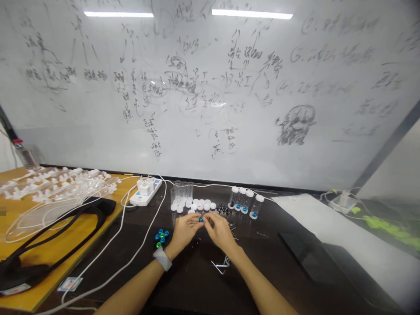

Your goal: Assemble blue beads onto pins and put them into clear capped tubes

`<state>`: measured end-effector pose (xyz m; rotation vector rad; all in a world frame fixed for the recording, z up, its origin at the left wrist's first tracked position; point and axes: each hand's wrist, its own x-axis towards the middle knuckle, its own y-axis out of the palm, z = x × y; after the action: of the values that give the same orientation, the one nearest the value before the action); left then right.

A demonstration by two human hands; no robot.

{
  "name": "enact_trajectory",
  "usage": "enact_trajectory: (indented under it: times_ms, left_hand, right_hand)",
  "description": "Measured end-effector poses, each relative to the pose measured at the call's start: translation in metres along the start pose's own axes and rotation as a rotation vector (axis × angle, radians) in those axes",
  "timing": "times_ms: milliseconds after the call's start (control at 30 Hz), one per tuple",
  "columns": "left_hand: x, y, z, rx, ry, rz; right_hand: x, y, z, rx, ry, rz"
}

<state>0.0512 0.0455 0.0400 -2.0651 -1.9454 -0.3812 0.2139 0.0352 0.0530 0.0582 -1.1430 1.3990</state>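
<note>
My left hand (184, 231) and my right hand (219, 231) meet over the dark table (269, 271), fingers pinched together on a small blue ball (201, 219) held between them. Left of my left hand lies a cluster of blue and green balls (161, 237). Just beyond my hands stand empty clear vials (183, 191), loose white caps (200, 204), small black pieces (223, 209) and capped vials with blue balls inside (245, 202). Thin metal sticks (220, 265) lie by my right wrist.
A white power strip (146, 192) with cables sits at the back left. An orange table (49, 253) holds white plastic parts (49, 181) and a black strap (62, 236). A whiteboard (210, 87) stands behind. White paper (328, 227) and a dark slab (305, 258) lie right.
</note>
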Motion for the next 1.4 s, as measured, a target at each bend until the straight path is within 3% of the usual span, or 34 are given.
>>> enact_trajectory:
  times_ms: [500, 600, 833, 1167, 1300, 1400]
  left_hand:
    - [0.0, 0.0, 0.002, 0.039, 0.008, -0.049]
    - [0.0, 0.0, 0.003, 0.027, -0.016, -0.049]
    - [-0.001, 0.0, 0.006, 0.032, 0.012, 0.0]
    - [0.0, 0.0, 0.007, 0.041, 0.001, -0.02]
    - [0.002, 0.001, 0.008, -0.016, -0.039, -0.021]
    - [0.004, -0.001, 0.012, -0.034, -0.076, -0.02]
  right_hand:
    - [-0.004, 0.008, 0.003, -0.395, -0.159, 0.046]
    - [-0.003, 0.008, 0.001, -0.244, -0.119, 0.036]
    - [0.001, 0.006, -0.006, 0.174, 0.17, -0.006]
    - [-0.004, 0.01, 0.002, -0.354, -0.145, 0.047]
    - [-0.003, 0.013, 0.001, -0.368, -0.103, 0.038]
    - [0.0, 0.004, -0.007, -0.266, 0.049, 0.003]
